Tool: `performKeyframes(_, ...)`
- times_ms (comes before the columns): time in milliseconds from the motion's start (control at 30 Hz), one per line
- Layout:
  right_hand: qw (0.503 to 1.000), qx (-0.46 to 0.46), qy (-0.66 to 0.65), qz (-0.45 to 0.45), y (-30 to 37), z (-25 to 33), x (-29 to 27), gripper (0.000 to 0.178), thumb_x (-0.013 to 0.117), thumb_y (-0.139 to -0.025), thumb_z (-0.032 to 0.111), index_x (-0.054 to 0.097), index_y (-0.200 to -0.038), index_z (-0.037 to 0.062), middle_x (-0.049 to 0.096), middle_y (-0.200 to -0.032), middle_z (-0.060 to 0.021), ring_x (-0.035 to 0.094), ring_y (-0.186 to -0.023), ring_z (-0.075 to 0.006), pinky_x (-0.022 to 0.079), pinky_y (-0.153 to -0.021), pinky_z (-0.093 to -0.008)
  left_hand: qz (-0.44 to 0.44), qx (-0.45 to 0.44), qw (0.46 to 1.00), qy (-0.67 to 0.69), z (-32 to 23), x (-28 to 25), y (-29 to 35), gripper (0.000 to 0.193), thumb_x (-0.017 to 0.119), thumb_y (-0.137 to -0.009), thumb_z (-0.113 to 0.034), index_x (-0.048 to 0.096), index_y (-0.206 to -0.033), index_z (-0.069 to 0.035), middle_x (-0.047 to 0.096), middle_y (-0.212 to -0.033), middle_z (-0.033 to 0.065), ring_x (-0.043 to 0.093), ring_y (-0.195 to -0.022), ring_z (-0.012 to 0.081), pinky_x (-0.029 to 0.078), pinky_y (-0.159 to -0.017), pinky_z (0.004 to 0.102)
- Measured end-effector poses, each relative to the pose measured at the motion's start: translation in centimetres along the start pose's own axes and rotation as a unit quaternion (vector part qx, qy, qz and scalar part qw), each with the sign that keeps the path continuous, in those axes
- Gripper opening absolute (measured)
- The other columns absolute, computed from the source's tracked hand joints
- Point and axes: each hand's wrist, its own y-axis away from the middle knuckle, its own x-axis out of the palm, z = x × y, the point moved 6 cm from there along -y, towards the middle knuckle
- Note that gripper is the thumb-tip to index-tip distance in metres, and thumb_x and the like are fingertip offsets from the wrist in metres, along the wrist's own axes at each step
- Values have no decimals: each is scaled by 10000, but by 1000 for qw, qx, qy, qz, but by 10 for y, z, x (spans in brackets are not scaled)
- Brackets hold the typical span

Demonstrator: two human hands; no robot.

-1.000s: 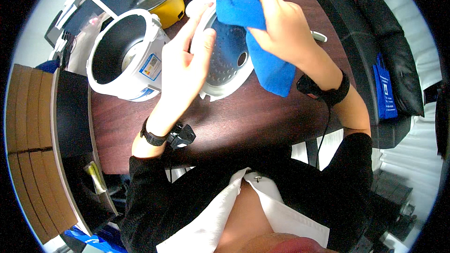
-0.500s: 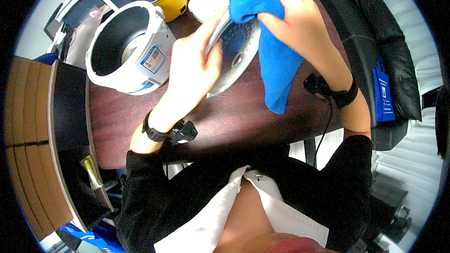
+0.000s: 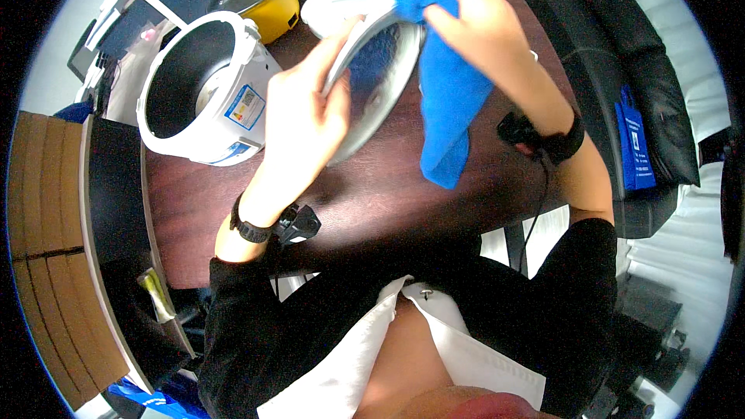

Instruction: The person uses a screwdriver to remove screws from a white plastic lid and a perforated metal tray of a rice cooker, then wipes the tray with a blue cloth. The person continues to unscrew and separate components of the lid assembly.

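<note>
Round lid [image 3: 376,81], just one, is tilting above the worktop [image 3: 372,202] between two hands, its pale rim lying in the left hand [image 3: 306,112]. One blue cloth [image 3: 454,93] is hanging from the right hand [image 3: 477,27]. Two pots are standing left of the left hand: a wide white pot [image 3: 252,77] near it and a smaller yellow pot [image 3: 278,8] farther off; one white round piece [image 3: 334,0] is lying just beyond its fingertips. Bare worktop is stretching from below both hands to the near edge; a narrower strip is running right of the right hand, with a black sofa [image 3: 644,70] standing past that edge. The left hand is closing thumb and fingers around the rim, thumb on the near face; the right hand is pinching the cloth at the lid's upper rim, its wrist bending inward, both forearms reaching forward.
</note>
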Motion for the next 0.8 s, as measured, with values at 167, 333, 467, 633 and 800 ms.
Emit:
performKeyframes(167, 993, 114, 38, -13, 19, -116, -15, 383, 616, -792, 398, 590, -978, 65, 650, -811, -205, 660, -792, -342, 513, -715, -402, -62, 6, 996, 70, 9, -24, -6, 457, 538, -813, 23, 545, -1257, -87, 648, -1103, 112, 616, -1007, 186, 455, -888, 282)
performKeyframes(333, 977, 202, 20, -60, 72, -170, -88, 373, 658, -806, 368, 607, -1032, 75, 654, -835, -94, 613, -776, -158, 485, -729, -317, -87, 14, 996, 27, 28, -36, -12, 471, 544, -803, 46, 555, -1252, -98, 639, -1136, 91, 597, -1036, 159, 438, -904, 275)
performKeyframes(467, 970, 210, 75, -96, 100, -167, -149, 357, 660, -824, 316, 598, -1062, 57, 643, -875, -66, 587, -800, -127, 465, -730, -275, -72, -33, 997, -18, 43, -41, -13, 443, 567, -814, -7, 561, -1247, -104, 662, -1033, 90, 613, -924, 130, 460, -828, 265)
performKeyframes(633, 966, 201, 136, -91, 107, -144, -173, 303, 631, -860, 225, 562, -1087, 36, 604, -944, -63, 553, -874, -126, 437, -796, -262, -73, -79, 994, -16, 53, -36, -9, 412, 578, -823, -20, 562, -1232, -66, 666, -1025, 96, 607, -939, 122, 455, -845, 260)
performKeyframes(800, 977, 170, 127, -33, 113, -155, -125, 376, 672, -814, 227, 527, -1137, 101, 642, -992, -173, 635, -942, -289, 479, -807, -355, -120, -122, 985, 22, 62, -48, 4, 379, 600, -842, -47, 560, -1217, -11, 657, -1037, 88, 596, -924, 119, 455, -840, 252)
